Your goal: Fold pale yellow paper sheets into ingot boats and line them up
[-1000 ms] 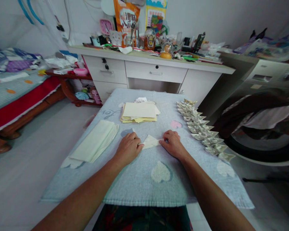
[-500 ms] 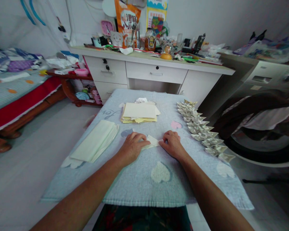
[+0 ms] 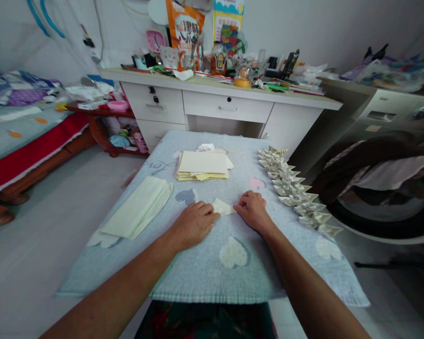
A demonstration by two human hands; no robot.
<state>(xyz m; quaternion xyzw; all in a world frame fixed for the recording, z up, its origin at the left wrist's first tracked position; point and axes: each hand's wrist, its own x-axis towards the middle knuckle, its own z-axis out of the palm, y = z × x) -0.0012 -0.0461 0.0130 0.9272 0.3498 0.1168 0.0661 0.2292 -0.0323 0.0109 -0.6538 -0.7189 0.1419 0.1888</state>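
Paper piece point(image 3: 223, 207) on cloth point(image 3: 198, 275), stack point(image 3: 203, 162) behind, sheets point(image 3: 137, 207) left, paper shapes point(image 3: 291, 189) right, desk point(image 3: 205, 100) beyond

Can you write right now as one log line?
left hand: at small folded cream paper | right hand: at its right end | farther right: row of pointed grey-white paper shapes

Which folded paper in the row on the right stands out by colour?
The far-end piece, nearest the desk: it is yellowish with dark markings, while the other pieces look pale grey-white.
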